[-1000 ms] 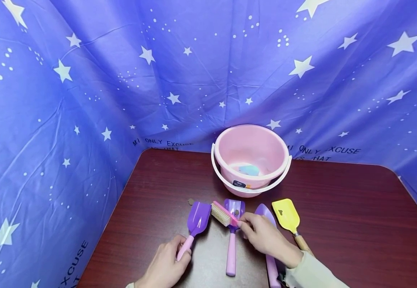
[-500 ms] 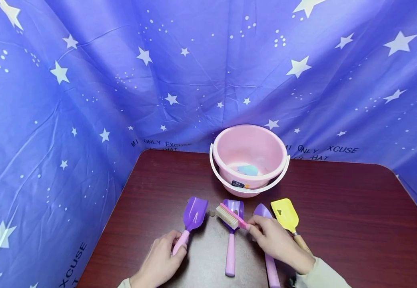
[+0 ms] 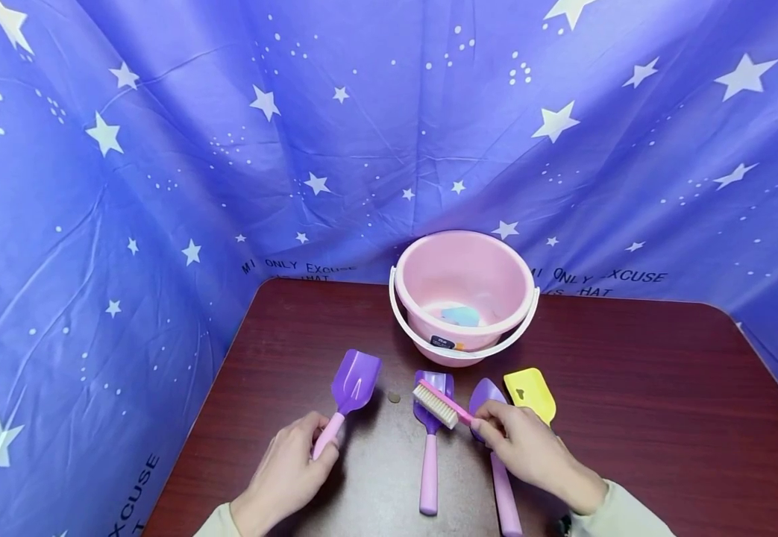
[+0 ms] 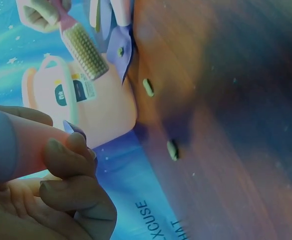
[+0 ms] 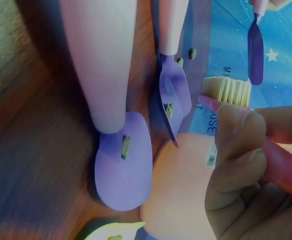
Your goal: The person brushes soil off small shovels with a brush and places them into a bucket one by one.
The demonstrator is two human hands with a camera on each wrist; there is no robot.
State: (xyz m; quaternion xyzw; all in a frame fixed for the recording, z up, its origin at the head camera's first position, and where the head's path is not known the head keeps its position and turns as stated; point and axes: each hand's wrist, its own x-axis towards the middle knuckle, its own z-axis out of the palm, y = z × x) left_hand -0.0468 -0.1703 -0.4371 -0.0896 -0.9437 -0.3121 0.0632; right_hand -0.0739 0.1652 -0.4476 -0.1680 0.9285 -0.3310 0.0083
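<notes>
My left hand (image 3: 288,466) grips the pink handle of a purple toy shovel (image 3: 356,379), its blade raised over the table's left part. In my right hand (image 3: 529,451) is a pink-handled brush (image 3: 437,406) with pale bristles, which overlaps a second purple shovel (image 3: 429,473) lying on the table. A third purple one, a pointed trowel (image 3: 506,496), lies partly behind that hand. One small greenish-brown piece (image 3: 394,397) lies between the held shovel and the brush; another such piece (image 4: 172,150) shows in the left wrist view. Similar bits (image 5: 126,147) sit on the lying blades.
A pink bucket (image 3: 465,347) with a white handle stands at the back, a light-blue patch visible inside. The yellow shovel (image 3: 532,391) lies at the right, partly covered by my right hand. Blue star-patterned cloth (image 3: 335,149) hangs behind the dark red wooden table (image 3: 664,388).
My left hand has moved left and its shovel away from the brush, uncovering the small piece on the table. My right hand and the brush have shifted right, over the middle shovel.
</notes>
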